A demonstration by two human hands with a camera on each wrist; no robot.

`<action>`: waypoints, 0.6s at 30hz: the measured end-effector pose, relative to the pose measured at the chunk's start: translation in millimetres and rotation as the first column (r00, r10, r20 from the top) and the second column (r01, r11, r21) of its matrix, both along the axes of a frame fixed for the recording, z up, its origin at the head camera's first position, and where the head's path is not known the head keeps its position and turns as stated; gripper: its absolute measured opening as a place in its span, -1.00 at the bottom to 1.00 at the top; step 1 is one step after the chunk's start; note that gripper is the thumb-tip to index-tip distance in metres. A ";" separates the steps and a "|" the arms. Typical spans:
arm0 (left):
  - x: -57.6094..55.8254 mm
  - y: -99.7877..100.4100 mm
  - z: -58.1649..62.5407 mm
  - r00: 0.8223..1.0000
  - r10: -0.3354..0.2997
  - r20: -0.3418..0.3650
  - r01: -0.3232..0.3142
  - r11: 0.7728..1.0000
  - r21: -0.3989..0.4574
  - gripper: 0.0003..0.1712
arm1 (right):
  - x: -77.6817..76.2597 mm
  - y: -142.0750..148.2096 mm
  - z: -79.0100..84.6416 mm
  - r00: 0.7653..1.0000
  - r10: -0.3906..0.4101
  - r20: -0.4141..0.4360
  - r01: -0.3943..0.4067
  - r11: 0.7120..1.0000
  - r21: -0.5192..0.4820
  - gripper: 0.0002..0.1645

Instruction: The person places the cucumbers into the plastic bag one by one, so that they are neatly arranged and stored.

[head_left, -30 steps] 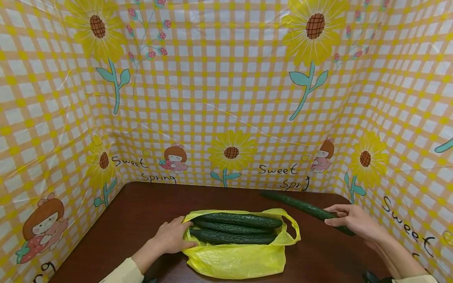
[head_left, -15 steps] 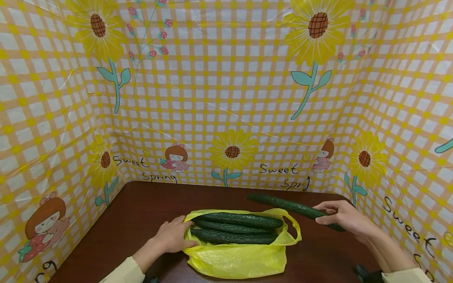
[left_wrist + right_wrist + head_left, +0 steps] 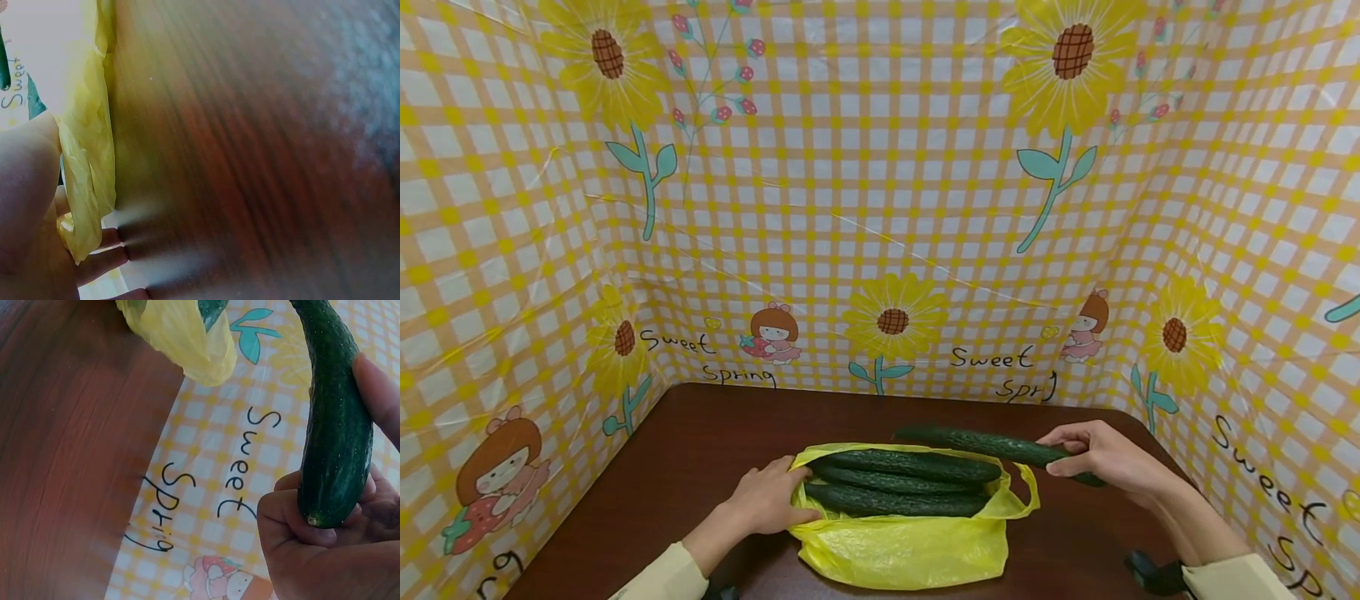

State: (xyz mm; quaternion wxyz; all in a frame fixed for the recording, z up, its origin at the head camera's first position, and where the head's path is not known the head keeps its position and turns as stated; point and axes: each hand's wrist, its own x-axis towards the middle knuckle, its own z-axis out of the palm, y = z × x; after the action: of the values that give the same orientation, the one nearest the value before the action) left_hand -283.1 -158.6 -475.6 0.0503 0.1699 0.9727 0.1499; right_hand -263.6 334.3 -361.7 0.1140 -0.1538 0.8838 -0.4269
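A dark green cucumber [image 3: 970, 438] is gripped near one end by my right hand [image 3: 1097, 457], thumb on one side and fingers curled on the other. Its far end reaches left behind the back rim of a yellow plastic bag [image 3: 902, 552]. Inside the bag's wide mouth lie several cucumbers [image 3: 898, 482] side by side. My left hand [image 3: 762, 502] holds the bag's left end at the rim, thumb at the front and fingers toward the back. In the left wrist view, the yellow plastic [image 3: 90, 137] runs between thumb and fingers.
The bag rests on a dark brown tabletop [image 3: 700, 433]. Checked, flower-printed sheeting [image 3: 880, 200] walls in the back and both sides. A loop handle [image 3: 1024, 490] stands out from the bag's right end. Black straps [image 3: 1150, 575] show at the wrists.
My right hand has carried the cucumber leftward, bringing it from the right side to over the bag's back right edge. The left hand and the bag have stayed nearly still.
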 end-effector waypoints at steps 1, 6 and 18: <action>0.0 0.0 -0.1 1.000 0.000 0.001 0.000 1.000 0.000 -0.14 | -0.4 -1.5 -0.5 1.000 0.011 0.004 -0.011 1.000 -0.007 -0.46; -0.4 0.4 -0.8 1.000 0.003 -0.002 -0.003 1.000 -0.007 -0.13 | -3.9 -8.8 -4.9 0.998 0.060 0.009 -0.060 0.997 -0.038 -0.47; -0.4 1.8 -1.7 1.000 0.009 -0.002 -0.009 1.000 -0.006 -0.13 | -7.7 -30.6 -12.3 0.996 0.086 0.033 -0.084 0.995 -0.049 -0.47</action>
State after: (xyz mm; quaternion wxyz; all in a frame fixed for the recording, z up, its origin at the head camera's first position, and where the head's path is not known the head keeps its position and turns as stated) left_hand -283.4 -156.7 -477.3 0.0493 0.1654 0.9740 0.1469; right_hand -271.3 303.8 -374.1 0.1440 -0.1864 0.8640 -0.4450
